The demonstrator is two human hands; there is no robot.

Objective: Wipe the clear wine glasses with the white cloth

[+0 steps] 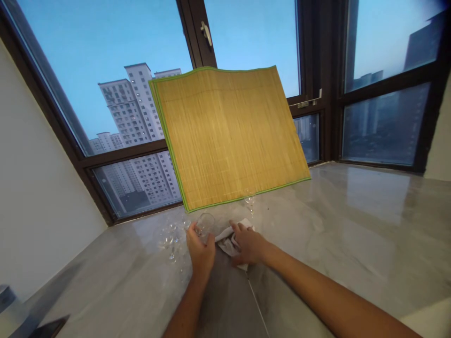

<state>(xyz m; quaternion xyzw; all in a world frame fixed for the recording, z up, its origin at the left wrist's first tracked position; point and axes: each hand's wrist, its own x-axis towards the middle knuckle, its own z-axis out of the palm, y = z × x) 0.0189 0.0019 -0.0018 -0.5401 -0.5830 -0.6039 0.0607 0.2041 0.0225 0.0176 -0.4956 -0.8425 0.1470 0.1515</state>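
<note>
My left hand (201, 251) is closed around a clear drinking glass (206, 223), its round rim tilted upward above the fingers. Close beside it, my right hand (251, 246) grips a crumpled white cloth (229, 243), which bunches out under the fingers toward the glass. Several clear glass pieces (172, 241) stand in a cluster to the left of my left hand; their outlines blur together. A single stemmed glass (250, 202) stands beyond my right hand, near the lower edge of the bamboo mat.
A green-edged bamboo mat (232, 136) leans upright against the dark-framed window (197, 35). Both hands are over the grey marbled stone surface (352, 225). A white wall (38, 164) rises at the left, and a partly seen pale object (12, 312) stands at the lower left.
</note>
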